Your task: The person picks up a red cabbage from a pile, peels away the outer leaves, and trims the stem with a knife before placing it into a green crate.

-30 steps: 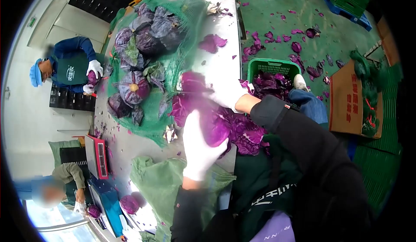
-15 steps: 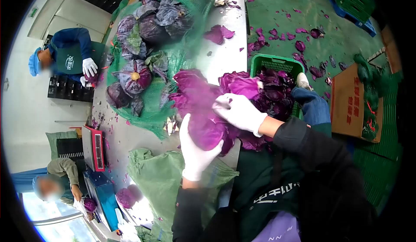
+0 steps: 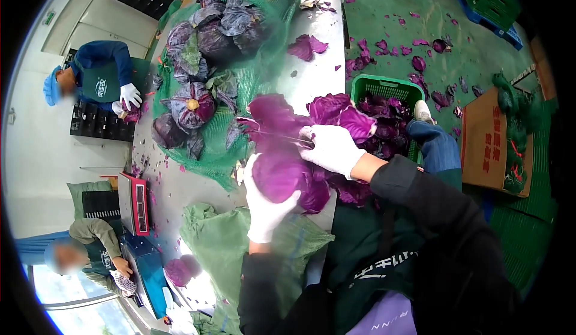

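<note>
My left hand (image 3: 264,206), in a white glove, is wrapped round the lower left of a purple cabbage head (image 3: 279,170). Just right of the cabbage, my right hand (image 3: 333,149), also gloved, is closed on a thin blade (image 3: 285,136) that reaches left across the top of the head. A large purple leaf (image 3: 276,112) stands beyond the blade, slightly blurred. Loose purple leaves (image 3: 339,114) lie at the table edge behind my right hand. Whether the blade touches the cabbage is hard to tell.
Untrimmed cabbages (image 3: 225,29) rest on green netting (image 3: 258,65). A green crate (image 3: 384,83) of purple leaves stands beside the table. A green sack (image 3: 216,239) lies near me. Two co-workers (image 3: 99,77) are at the left. A cardboard box (image 3: 483,137) stands at the right.
The blade now shows across the cabbage, where before there was blur. My left hand has shifted slightly left. The lower co-worker's purple cabbage is no longer visible, and a white net shows there.
</note>
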Motion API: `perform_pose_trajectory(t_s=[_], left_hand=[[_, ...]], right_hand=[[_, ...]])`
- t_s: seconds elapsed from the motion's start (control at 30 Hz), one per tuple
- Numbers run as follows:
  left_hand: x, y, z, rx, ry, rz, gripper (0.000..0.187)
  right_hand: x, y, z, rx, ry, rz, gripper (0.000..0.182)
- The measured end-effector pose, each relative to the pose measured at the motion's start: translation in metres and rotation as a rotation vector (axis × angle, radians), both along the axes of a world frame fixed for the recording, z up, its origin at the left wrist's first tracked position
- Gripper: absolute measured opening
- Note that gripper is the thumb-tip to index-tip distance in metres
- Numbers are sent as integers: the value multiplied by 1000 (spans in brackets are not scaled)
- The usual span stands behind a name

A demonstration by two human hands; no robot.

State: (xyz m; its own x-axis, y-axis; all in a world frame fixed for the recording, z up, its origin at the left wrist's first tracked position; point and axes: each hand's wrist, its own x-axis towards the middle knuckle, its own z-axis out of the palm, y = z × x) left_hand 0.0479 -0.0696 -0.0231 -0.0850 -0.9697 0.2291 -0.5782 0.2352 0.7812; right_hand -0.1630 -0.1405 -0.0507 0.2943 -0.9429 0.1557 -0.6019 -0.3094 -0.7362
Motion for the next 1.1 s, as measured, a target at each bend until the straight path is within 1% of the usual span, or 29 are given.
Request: perform_pose_trajectory(t_s=[0.1, 0.13, 0.2, 0.23, 0.27, 0.3, 0.33, 0.4, 0.43, 0.53, 0.57, 0.67, 0.77, 0.83, 0.87, 0.9, 0.93, 0.97, 1.03, 1.1], left_hand=[[13, 0, 0, 21, 102, 39, 108], [17, 3, 1, 35, 139, 62, 108], [17, 6, 4, 97, 348, 98, 106], [17, 9, 3, 124, 454, 124, 106], [18, 10, 1, 150, 561, 147, 106], [22, 12, -4, 150, 597, 159, 103], [19, 13, -2, 168, 713, 179, 101], [12, 17, 4, 209, 947, 220, 99], [18, 17, -1, 189, 998, 190, 89], [26, 18, -7, 238, 1354, 257, 82], [26, 17, -6, 258, 1397, 271, 78], [16, 16, -4, 293, 1452, 313, 82], [13, 12, -9, 248, 1637, 322, 82], [15, 10, -7, 181, 1645, 414, 84], [18, 10, -4, 138, 1781, 412, 85], [20, 10, 0, 91, 1916, 409, 86], [27, 12, 6, 63, 2036, 358, 87], [34, 15, 12, 38, 2156, 306, 87], [49, 21, 22, 87, 2160, 303, 88], [57, 27, 27, 136, 2142, 318, 88]], right_hand=[[-3, -2, 8, 92, 1, -4, 44], [-2, -3, 5, 86, 19, -29, 45], [0, -6, -3, 68, 54, -72, 46], [2, -5, -1, 28, 55, -85, 43], [3, -6, 1, 59, 80, -79, 42], [3, -7, 3, 90, 104, -75, 42], [3, -8, 5, 122, 129, -75, 41], [4, -7, -11, 33, 98, -111, 36], [3, -6, -12, 14, 110, -110, 33], [4, -5, -16, -67, 99, -132, 28], [4, -4, -16, -78, 91, -141, 28], [3, -6, -18, -71, 94, -145, 27], [1, -5, -22, -56, 101, -165, 26], [-2, -4, -24, -86, 98, -179, 26], [-3, -6, -26, -96, 98, -187, 24], [-9, -8, -27, -47, 119, -196, 22], [-15, -9, -24, 5, 138, -201, 21], [-22, -10, -27, -13, 102, -223, 22], [-38, -17, -25, 0, 80, -290, 23], [-61, -33, -11, 225, 79, -362, 28]])
